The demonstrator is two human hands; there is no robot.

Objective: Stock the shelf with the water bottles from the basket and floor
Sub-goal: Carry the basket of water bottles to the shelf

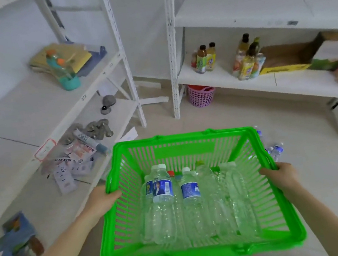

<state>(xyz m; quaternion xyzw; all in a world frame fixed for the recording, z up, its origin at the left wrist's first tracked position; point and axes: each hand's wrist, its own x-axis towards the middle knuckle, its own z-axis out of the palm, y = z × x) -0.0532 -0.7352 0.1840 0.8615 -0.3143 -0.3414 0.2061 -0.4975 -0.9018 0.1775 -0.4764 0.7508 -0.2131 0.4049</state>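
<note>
Gripping the green shopping basket [183,149] by its side rims, the left hand [103,200] and the right hand [280,174] each curl their fingers over the plastic edge. Several water bottles [163,196] lie inside, caps toward the far wall. A few loose bottles [275,151] rest on the floor [313,172] just beyond the basket's right rim. The white shelf [289,85] ahead carries only tea bottles [203,59] near its left end and a cardboard box [284,55], so stocking looks not yet begun.

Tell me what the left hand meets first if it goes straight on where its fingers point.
The left hand grips the rim of the green basket; past that, probably the blue-labelled water bottle.
</note>
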